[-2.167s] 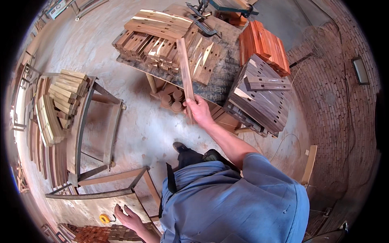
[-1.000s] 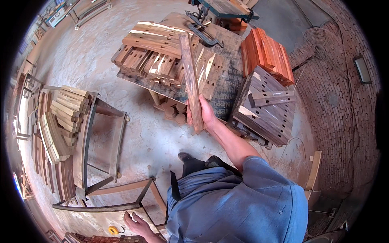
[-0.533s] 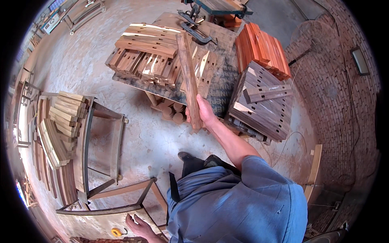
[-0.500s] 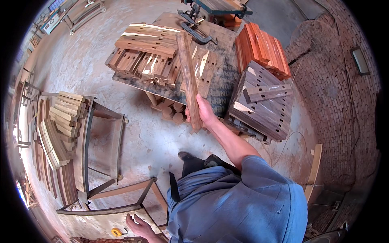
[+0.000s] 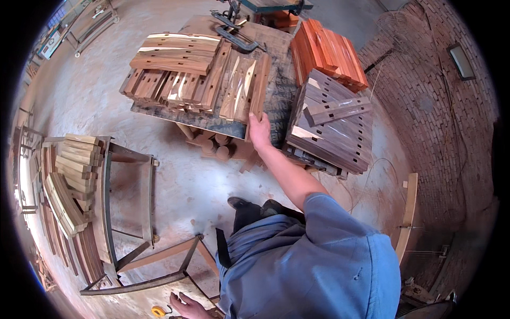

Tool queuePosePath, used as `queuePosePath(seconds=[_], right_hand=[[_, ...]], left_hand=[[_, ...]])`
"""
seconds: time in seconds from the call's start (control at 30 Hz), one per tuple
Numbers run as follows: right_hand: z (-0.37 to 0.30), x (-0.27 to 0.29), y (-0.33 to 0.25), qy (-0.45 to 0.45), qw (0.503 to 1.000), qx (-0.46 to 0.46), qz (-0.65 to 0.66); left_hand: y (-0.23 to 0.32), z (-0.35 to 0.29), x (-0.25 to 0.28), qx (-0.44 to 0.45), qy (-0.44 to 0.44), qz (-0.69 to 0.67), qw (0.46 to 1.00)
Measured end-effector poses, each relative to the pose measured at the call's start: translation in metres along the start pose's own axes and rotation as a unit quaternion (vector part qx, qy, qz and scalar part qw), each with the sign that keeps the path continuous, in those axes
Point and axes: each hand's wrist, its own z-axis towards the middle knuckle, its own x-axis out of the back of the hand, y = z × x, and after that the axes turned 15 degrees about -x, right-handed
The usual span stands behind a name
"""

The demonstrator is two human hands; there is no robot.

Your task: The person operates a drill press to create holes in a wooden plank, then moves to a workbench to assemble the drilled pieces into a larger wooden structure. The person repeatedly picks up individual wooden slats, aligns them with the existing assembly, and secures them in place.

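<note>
My right hand [image 5: 259, 131] is closed round the near end of a brown wooden bar [image 5: 260, 85]. The bar lies at the right end of a row of mortised wooden pieces [image 5: 234, 90] on the far worktable [image 5: 276, 69]. More bars with slots [image 5: 178, 53] are stacked to the left of it. Down at the lower edge my left hand [image 5: 187, 307] hangs over a pale bench top [image 5: 133, 295] with its fingers apart and nothing in them. A yellow tape measure [image 5: 158, 311] sits just left of it.
Dark mortised pieces [image 5: 332, 122] are piled right of the worktable, with reddish-orange boards [image 5: 326, 53] behind them. Metal clamps [image 5: 234, 34] lie at the table's back. A rack of pale and brown strips [image 5: 77, 181] stands at left; a brick wall [image 5: 425, 117] runs along the right.
My right hand has moved the wooden bar from upright above the table's edge down beside the other pieces. My left hand stays near the tape measure. The view has shifted slightly.
</note>
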Motion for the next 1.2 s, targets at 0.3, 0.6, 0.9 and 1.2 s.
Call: queuePosePath(seconds=[0.3,0.6,0.9,1.2], right_hand=[[0.062,-0.003,0.001,0.122,0.966,-0.121,-0.193],[0.091,-0.012,0.009,0.13,0.938,-0.074,-0.312],[0.044,-0.012,0.014,0.099,0.946,0.039,-0.306],[0.001,0.036,0.047,-0.027,0.88,0.278,-0.384]], left_hand=[[0.014,-0.002,0.02,0.002,-0.025,0.073,0.997],[0.005,-0.019,0.021,-0.038,-0.036,0.163,0.985],[0.006,-0.012,0.008,0.022,-0.055,0.03,0.998],[0.013,-0.011,0.008,0.048,-0.066,0.015,0.997]])
